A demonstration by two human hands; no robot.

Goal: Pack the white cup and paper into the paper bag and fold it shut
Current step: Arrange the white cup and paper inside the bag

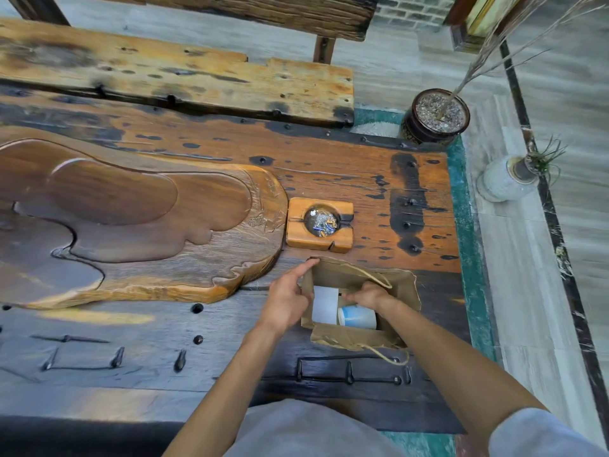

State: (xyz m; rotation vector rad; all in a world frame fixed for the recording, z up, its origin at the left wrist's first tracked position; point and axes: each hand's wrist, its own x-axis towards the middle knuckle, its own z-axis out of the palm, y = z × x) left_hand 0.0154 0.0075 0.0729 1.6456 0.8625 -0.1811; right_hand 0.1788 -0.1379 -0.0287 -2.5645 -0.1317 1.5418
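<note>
A brown paper bag (pixel 400 285) stands open on the dark wooden table, with rope handles at its near and far edges. Inside it a white sheet of paper (pixel 325 303) stands against the left wall, and a white cup (pixel 357 317) with a bluish lid lies on its side beside it. My left hand (pixel 285 300) grips the bag's left rim, index finger stretched along the far corner. My right hand (pixel 369 295) reaches down into the bag above the cup, fingers pinching the top edge of the paper.
A wooden ashtray (pixel 342 240) with butts sits just behind the bag. A large carved wooden tea tray (pixel 148 225) fills the table's left side. A bench (pixel 197 77) lies beyond. A dark plant pot (pixel 435 117) and a pale vase (pixel 507 179) stand on the floor at right.
</note>
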